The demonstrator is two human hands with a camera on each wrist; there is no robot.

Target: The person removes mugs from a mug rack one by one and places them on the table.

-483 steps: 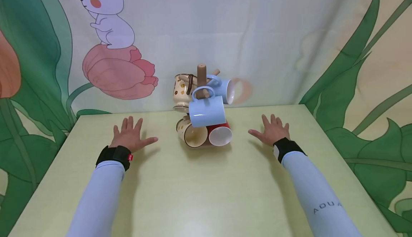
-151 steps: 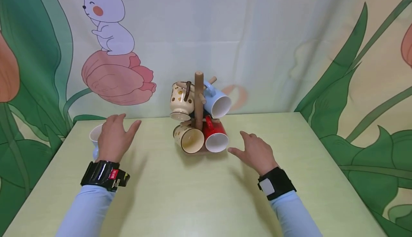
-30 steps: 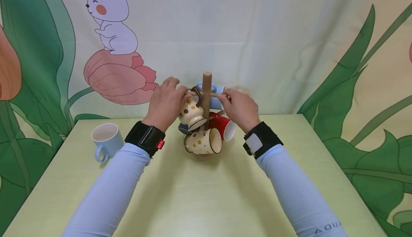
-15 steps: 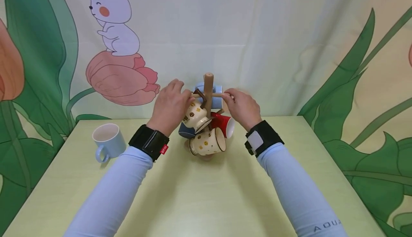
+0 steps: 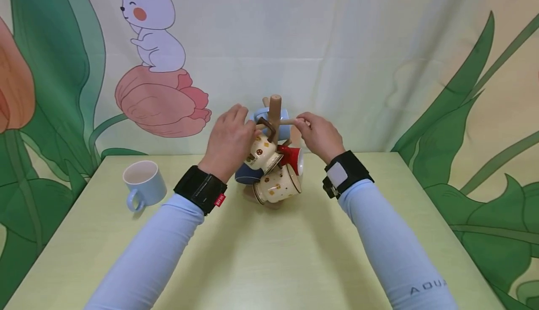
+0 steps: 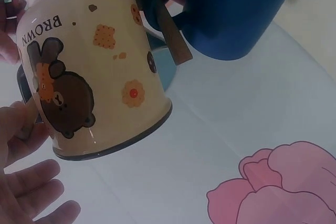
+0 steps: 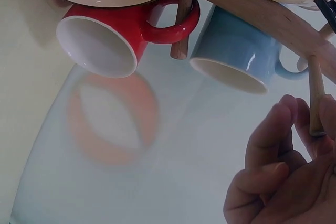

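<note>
A wooden mug tree (image 5: 275, 110) stands at the middle back of the table with several mugs hanging on it. My left hand (image 5: 244, 127) grips a cream bear-print mug (image 5: 261, 153) whose brown handle hangs on an upper peg. The left wrist view shows that mug (image 6: 89, 77) close up, with my fingers (image 6: 23, 129) at its side and a dark blue mug (image 6: 236, 14) behind. My right hand (image 5: 301, 123) pinches the tip of an upper right peg (image 7: 315, 93). Below hang a red mug (image 5: 293, 158), a second cream mug (image 5: 278, 186) and a light blue mug (image 7: 241, 51).
A light blue mug (image 5: 142, 189) stands upright on the pale green table (image 5: 269, 254) at the left. A printed backdrop with a rabbit (image 5: 153, 25) and leaves hangs right behind the table's far edge.
The tree has turned a little, and the lower cream mug and red mug have swung to the right. Both hands stayed at the upper pegs and shifted slightly right.
</note>
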